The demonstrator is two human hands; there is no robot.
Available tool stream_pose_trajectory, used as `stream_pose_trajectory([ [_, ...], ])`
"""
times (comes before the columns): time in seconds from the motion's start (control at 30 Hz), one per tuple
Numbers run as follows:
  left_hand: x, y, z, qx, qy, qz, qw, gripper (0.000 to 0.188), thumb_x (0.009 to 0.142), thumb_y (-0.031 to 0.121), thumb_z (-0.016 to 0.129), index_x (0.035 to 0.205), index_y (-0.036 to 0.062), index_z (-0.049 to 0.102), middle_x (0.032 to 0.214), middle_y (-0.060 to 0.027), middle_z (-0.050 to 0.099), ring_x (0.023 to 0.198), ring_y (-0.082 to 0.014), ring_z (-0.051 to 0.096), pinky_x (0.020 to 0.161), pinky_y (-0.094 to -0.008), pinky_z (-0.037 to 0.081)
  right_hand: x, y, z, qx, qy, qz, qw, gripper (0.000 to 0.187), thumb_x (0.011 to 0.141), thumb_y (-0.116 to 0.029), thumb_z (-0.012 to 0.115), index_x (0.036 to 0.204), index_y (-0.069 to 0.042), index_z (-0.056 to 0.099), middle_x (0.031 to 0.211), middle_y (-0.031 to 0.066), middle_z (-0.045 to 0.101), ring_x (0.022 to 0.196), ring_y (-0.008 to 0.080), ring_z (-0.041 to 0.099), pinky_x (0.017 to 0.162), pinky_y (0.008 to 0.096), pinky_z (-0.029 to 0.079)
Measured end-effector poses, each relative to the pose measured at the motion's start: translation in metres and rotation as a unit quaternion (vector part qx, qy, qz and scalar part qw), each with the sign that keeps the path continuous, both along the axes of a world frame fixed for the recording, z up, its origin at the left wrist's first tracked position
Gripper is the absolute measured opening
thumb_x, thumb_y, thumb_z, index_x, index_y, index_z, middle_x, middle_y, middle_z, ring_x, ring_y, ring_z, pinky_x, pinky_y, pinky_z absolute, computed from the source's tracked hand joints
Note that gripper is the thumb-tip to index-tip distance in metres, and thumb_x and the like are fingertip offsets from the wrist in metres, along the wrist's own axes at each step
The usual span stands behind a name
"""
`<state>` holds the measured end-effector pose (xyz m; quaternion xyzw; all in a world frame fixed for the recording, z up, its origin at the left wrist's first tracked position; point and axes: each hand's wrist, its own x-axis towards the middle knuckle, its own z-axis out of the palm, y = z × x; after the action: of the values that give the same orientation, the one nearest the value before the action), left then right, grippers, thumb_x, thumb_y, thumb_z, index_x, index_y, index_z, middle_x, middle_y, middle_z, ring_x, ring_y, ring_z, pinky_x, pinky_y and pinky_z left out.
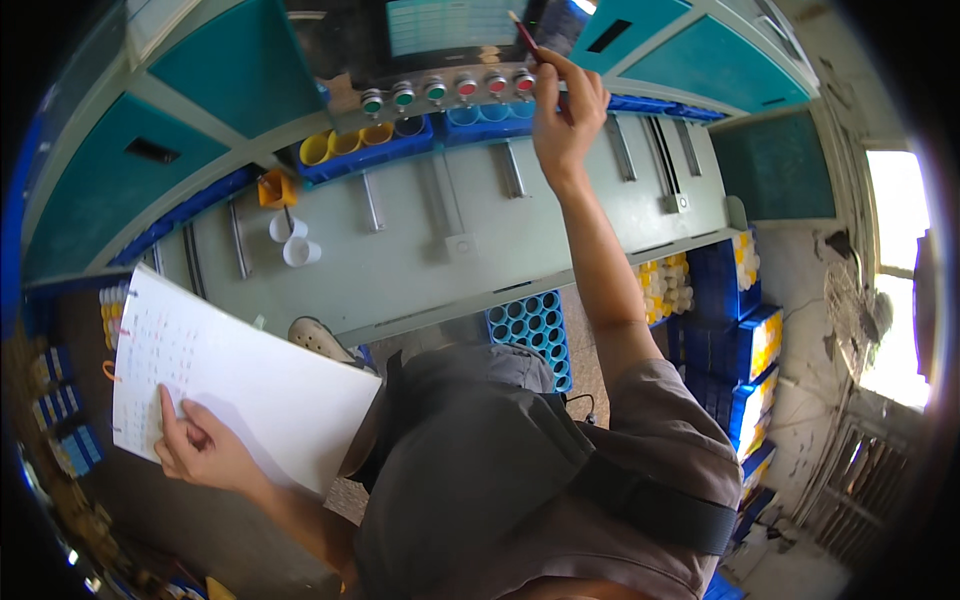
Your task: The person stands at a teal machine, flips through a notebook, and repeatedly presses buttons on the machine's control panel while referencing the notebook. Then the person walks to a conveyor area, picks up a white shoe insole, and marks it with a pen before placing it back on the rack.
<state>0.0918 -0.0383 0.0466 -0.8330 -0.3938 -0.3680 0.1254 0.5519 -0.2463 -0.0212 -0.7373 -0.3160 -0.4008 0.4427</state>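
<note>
My right hand (pixel 568 110) is raised at the far side and closed around a dark red pencil (pixel 525 38). The pencil's pale tip points up and left, near a lit screen (pixel 443 26). My left hand (pixel 205 445) lies on the white page of a notebook (pixel 270 375), with handwritten rows on its left part. The index finger is stretched out along the writing; the other fingers are partly bent. The notebook lies tilted at the left, its lower edge near my left forearm.
Under the screen runs a row of green and red push buttons (pixel 435 91). Blue bins with yellow cups (pixel 345 142) and blue cups (pixel 490 112) stand above the pale worktop (pixel 400 265). Two white cups (pixel 301 251) hang at its left. A blue tray (pixel 562 380) and stacked blue crates (pixel 748 345) stand at the right.
</note>
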Motion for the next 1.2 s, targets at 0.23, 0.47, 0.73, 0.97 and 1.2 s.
stream_pose_trajectory([
  [0.23,-0.001,0.001,-0.001,-0.017,-0.006,0.005,1.0,0.032,0.091,0.009,0.069,0.122,0.0115,0.076,0.056,0.0079,0.034,0.064,-0.0128,0.039,0.073,-0.034,0.035,0.009,0.004,0.007,0.015,-0.006,-0.015,1.0,0.013,0.091,-0.009,0.069,0.102,-0.013,0.075,0.083,-0.0052,0.07,0.081,0.0142,0.059,0.08,0.0327,0.035],
  [0.47,0.002,0.0,0.002,-0.003,0.014,0.009,1.0,0.032,0.09,0.009,0.069,0.122,0.0112,0.076,0.056,0.0077,0.035,0.063,-0.0126,0.039,0.072,-0.0341,0.035,0.011,0.004,0.001,-0.01,-0.055,0.004,0.998,0.014,0.088,-0.009,0.072,0.101,-0.014,0.075,0.079,-0.0048,0.068,0.077,0.0145,0.058,0.079,0.0336,0.036],
  [0.73,0.002,0.002,0.004,0.01,0.01,-0.022,1.0,0.033,0.087,0.003,0.069,0.118,0.0054,0.076,0.054,0.0047,0.034,0.059,-0.0138,0.035,0.054,-0.0321,0.033,0.005,0.001,-0.008,-0.031,-0.035,-0.003,0.999,0.013,0.088,-0.008,0.07,0.098,-0.013,0.076,0.079,-0.0054,0.07,0.077,0.0136,0.059,0.077,0.033,0.035],
  [0.97,0.001,0.003,0.003,0.014,0.017,-0.013,1.0,0.032,0.088,0.004,0.069,0.119,0.0057,0.076,0.054,0.0046,0.034,0.06,-0.0142,0.035,0.055,-0.0328,0.033,0.005,0.0,-0.012,-0.021,-0.015,-0.004,1.0,0.013,0.091,-0.008,0.068,0.099,-0.012,0.077,0.082,-0.0059,0.073,0.079,0.0122,0.06,0.08,0.0308,0.036],
  [1.2,0.0,0.0,0.002,-0.005,0.021,0.023,0.999,0.032,0.09,0.009,0.069,0.121,0.0103,0.076,0.057,0.0069,0.032,0.064,-0.0127,0.039,0.067,-0.0328,0.035,-0.001,-0.004,-0.018,-0.031,-0.003,-0.02,0.999,0.014,0.09,-0.008,0.068,0.1,-0.011,0.077,0.081,-0.0056,0.073,0.079,0.0131,0.06,0.08,0.0311,0.036],
])
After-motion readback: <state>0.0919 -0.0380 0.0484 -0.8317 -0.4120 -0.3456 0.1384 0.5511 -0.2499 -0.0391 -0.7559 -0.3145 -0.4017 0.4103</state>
